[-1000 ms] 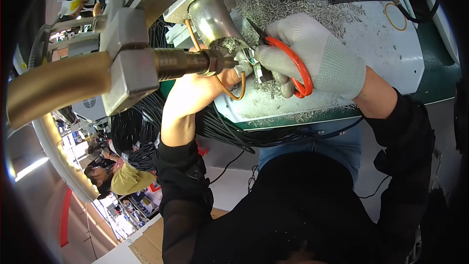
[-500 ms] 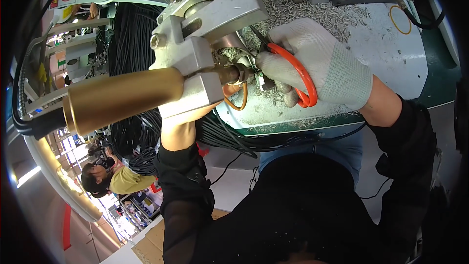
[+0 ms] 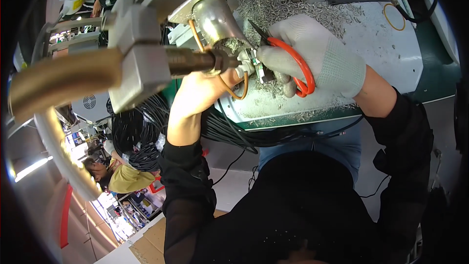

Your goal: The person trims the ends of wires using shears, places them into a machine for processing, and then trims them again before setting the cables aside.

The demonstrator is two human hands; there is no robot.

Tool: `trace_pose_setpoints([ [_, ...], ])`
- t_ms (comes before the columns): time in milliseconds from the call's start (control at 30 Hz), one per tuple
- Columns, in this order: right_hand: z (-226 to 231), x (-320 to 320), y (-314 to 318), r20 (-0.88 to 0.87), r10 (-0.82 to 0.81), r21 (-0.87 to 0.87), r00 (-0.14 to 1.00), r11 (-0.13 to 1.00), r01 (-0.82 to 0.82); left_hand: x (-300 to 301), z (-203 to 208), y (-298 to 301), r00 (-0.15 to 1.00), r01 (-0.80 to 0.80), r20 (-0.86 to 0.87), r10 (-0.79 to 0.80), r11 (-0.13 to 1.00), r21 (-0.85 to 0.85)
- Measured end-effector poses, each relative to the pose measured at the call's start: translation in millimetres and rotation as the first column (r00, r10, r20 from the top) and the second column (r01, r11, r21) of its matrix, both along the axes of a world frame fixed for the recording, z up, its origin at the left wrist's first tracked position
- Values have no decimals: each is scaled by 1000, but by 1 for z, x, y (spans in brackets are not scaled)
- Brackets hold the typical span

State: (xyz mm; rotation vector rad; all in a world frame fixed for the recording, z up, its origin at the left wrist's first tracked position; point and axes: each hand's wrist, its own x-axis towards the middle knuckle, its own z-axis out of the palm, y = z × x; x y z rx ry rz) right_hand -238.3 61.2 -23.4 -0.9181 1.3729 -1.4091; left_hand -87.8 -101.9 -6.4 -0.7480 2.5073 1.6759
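Left hand point(image 3: 201, 88) pinches small circuit board point(image 3: 258, 66) beside soldering iron point(image 3: 193, 61) above desk point(image 3: 381, 58), right hand point(image 3: 312, 54) grasping it plus red-handled scissors point(image 3: 304, 63); work appears under way, board not yet set down, finished portion indiscernible.

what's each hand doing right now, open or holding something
Left hand: closed, fingertips pinching the small part.
Right hand: closed, holding the red-handled tool.

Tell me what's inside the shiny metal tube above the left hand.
At the open mouth of the metal tube sits a pale, rough-textured mass; its material is too small to tell. Anything deeper is covered by that mass and the tube's own wall.
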Motion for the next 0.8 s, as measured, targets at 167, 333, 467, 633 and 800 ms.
trace_pose_setpoints([
  [167,6,5,13,104,-2,132,995,991,-12,9,-9,8,998,-23,-48,46,919,394],
  [333,31,15,72,-213,336,234,917,929,-286,61,11,52,952,304,-47,-303,917,258],
  [467,50,35,85,-179,217,406,960,905,-129,79,2,75,804,546,-189,-563,826,-138],
  [633,45,44,60,-1,-112,196,994,974,110,70,-35,110,722,489,-31,-691,541,-684],
  [800,53,46,38,-858,64,212,509,948,237,89,-51,115,737,522,189,-649,369,-769],
])
